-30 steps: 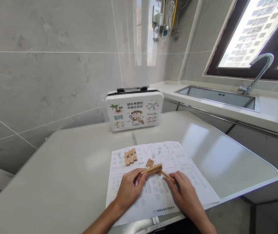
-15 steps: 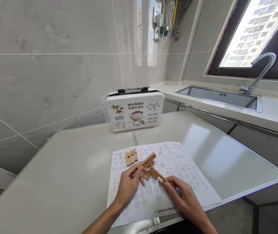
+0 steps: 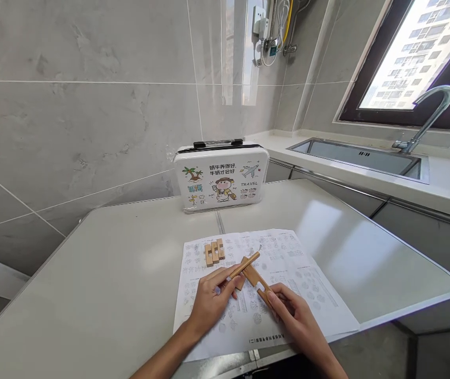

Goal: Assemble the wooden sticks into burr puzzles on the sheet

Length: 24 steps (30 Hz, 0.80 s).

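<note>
Between the fingers of my left hand (image 3: 213, 296) is a narrow wooden puzzle piece (image 3: 248, 263), tilted up to the right. My right hand (image 3: 293, 316) pinches the end of a flat notched wooden piece (image 3: 259, 279), whose far end meets the left hand's piece and lies partly behind it. Another bit of wood shows under the left fingers, largely hidden; I cannot tell whether it is joined to the others. Several notched wooden pieces (image 3: 214, 252) stand side by side on the printed diagram sheet (image 3: 240, 342), beyond my left hand.
A white cartoon-printed case (image 3: 222, 181) with a black handle stands at the back of the pale table (image 3: 130, 273). To the right are a counter with a sink (image 3: 361, 152) and a faucet (image 3: 432, 118). A tiled wall rises behind.
The narrow piece in my left hand has turned and shifted slightly right, showing its edge. The notched piece in my right hand has tilted against it. The view has moved slightly.
</note>
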Tool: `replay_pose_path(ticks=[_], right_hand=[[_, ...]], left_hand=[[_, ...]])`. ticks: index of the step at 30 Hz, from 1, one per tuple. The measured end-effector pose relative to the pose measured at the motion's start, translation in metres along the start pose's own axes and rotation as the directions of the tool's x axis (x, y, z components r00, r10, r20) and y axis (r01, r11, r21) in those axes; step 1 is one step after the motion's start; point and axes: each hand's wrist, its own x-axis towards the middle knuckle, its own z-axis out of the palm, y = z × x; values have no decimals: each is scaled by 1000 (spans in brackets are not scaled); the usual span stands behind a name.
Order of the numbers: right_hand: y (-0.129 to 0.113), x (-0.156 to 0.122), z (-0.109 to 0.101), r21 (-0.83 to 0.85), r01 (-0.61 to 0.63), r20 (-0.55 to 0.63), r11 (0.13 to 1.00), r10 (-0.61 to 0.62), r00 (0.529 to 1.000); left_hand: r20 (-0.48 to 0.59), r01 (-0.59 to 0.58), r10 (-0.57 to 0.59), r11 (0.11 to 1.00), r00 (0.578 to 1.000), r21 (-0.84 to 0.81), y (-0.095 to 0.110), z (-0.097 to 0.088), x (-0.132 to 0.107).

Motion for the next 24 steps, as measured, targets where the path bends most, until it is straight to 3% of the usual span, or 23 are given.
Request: replay_pose_path(ticks=[9, 24], right_hand=[[3, -1, -1, -34, 1, -15, 999, -1, 1000], [-3, -2, 0, -78, 45, -12, 996, -46, 999]], left_hand=[[10, -175, 175, 979, 985, 103, -5, -3, -2], [79, -411, 407, 860, 910, 302, -8, -13, 0]])
